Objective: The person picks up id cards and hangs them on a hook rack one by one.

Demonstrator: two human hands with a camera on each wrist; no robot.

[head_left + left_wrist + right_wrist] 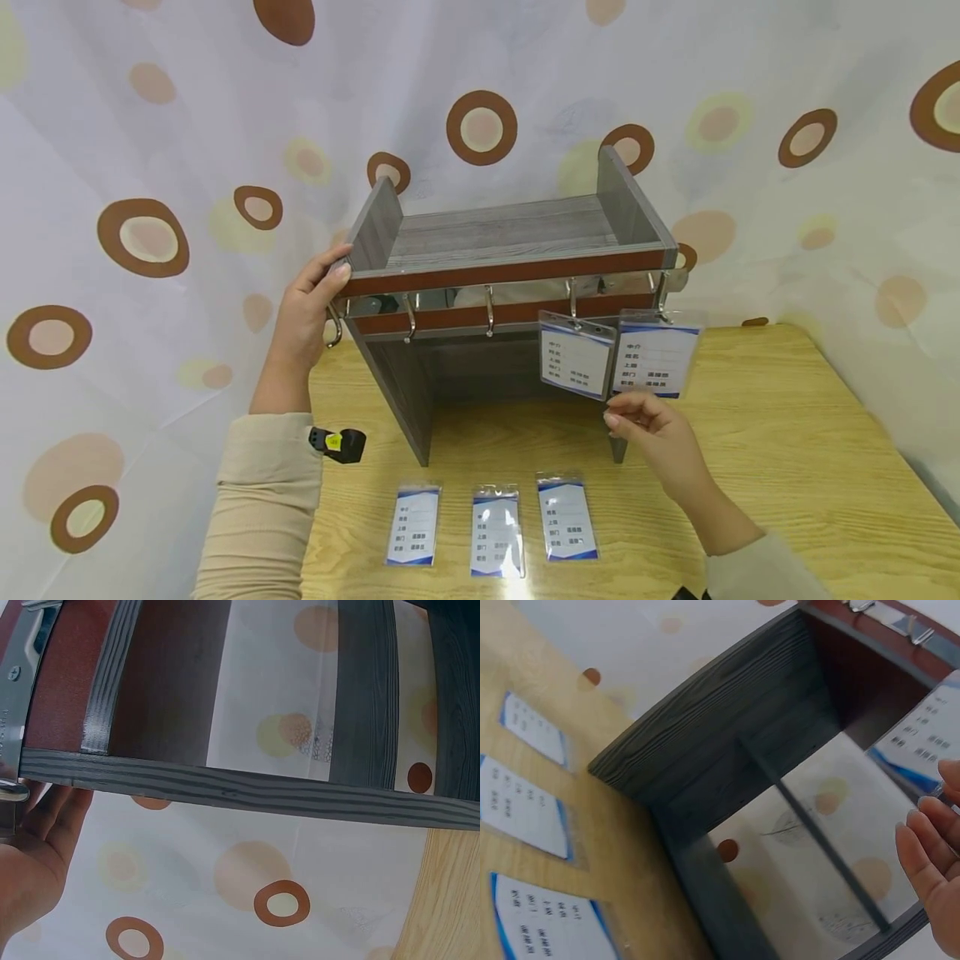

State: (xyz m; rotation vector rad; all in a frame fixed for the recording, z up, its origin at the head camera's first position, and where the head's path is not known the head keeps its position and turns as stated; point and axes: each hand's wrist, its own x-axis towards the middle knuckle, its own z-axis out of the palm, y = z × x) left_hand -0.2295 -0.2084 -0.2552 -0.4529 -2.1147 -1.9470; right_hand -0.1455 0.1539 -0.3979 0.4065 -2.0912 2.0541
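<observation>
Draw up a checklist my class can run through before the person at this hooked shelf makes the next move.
1. Shelf steadied: ok; the left hand grips its left end.
2. Left hanging card and right hanging card secured: ok; both hang from hooks.
3. Left hanging card level: not ok; its top edge slopes down to the right.
4. Right hand clear of that card: cannot tell; the fingertips are at its lower corner.
5. Loose cards printed side up and apart: ok; three lie on the table.
6. Bare hooks available: ok; some show toward the left.
</observation>
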